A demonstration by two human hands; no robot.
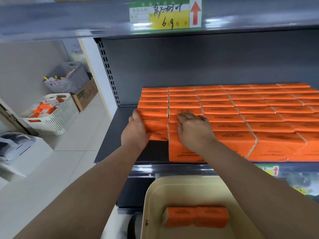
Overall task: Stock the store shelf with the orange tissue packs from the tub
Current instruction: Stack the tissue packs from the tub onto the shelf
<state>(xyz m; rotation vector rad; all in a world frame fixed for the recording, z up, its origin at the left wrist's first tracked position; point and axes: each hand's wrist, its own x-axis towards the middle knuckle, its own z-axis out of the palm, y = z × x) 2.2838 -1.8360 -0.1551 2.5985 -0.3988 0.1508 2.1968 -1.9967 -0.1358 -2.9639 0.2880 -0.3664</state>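
Centrally, the left hand (136, 130) curls round the left side of the front packs (224, 109) in the leftmost column on the shelf (119, 135), gripping them. The right hand (194, 131) lies flat on the next column, fingers straight, holding nothing. Packs cover the shelf in tight rows; a strip at its left end is bare. Below the shelf front, a tub (151, 195) holds two more packs. Above the shelf is a price label (165, 14). Left of the shelf, on the floor, stand a white basket (58, 121), a grey basket (72, 80) and a box (86, 97).
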